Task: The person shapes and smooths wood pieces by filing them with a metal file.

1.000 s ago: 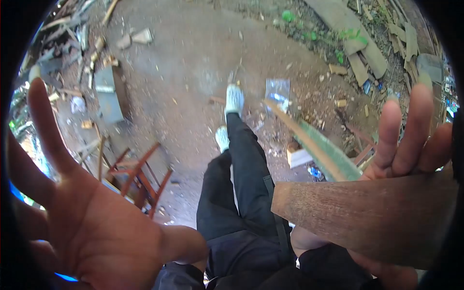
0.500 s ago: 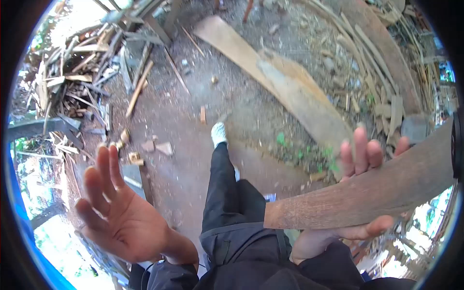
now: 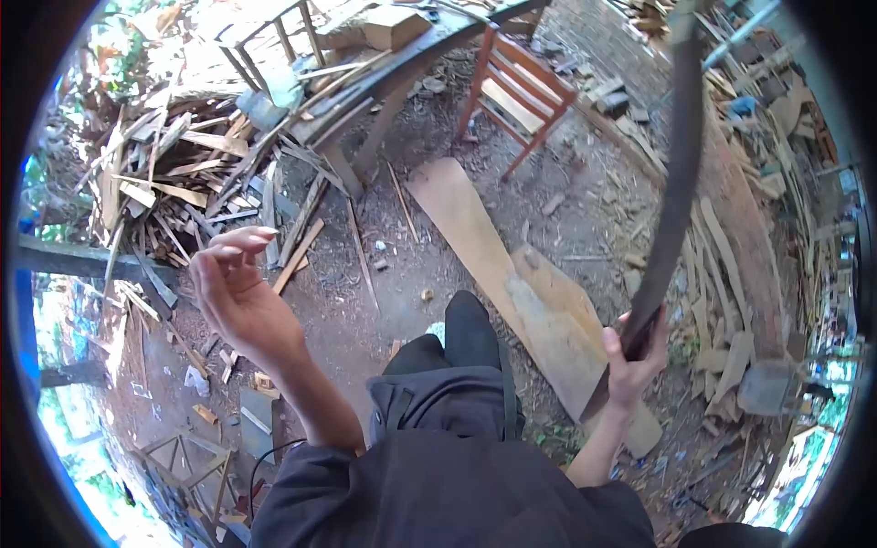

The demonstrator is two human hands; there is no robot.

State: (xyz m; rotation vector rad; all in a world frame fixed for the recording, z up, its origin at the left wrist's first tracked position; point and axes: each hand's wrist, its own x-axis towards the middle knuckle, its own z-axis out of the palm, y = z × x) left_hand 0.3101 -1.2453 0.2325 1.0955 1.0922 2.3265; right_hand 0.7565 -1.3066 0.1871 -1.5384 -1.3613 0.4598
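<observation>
A long, dark curved wooden plank (image 3: 676, 164) stands steeply at the right, its upper end reaching the top of the view. My right hand (image 3: 635, 361) grips it near its lower end, with thumb and fingers on either side. On the left, my left hand (image 3: 239, 297) is raised, palm up with loosely curled fingers apart and nothing in it. Beyond the hands, a long pale board (image 3: 470, 224) lies on the ground, partly beside a wider board piece (image 3: 557, 292).
A reddish wooden chair (image 3: 525, 91) stands at the back. Scrap wood (image 3: 183, 164) is heaped at the left near a long bench (image 3: 411, 64). More strips (image 3: 722, 265) and a clear plastic container (image 3: 767, 388) lie at the right.
The curved plank has swung from lying across my right forearm to nearly upright, and my right hand has closed round it. My left hand has moved up and inward. The view has tilted up.
</observation>
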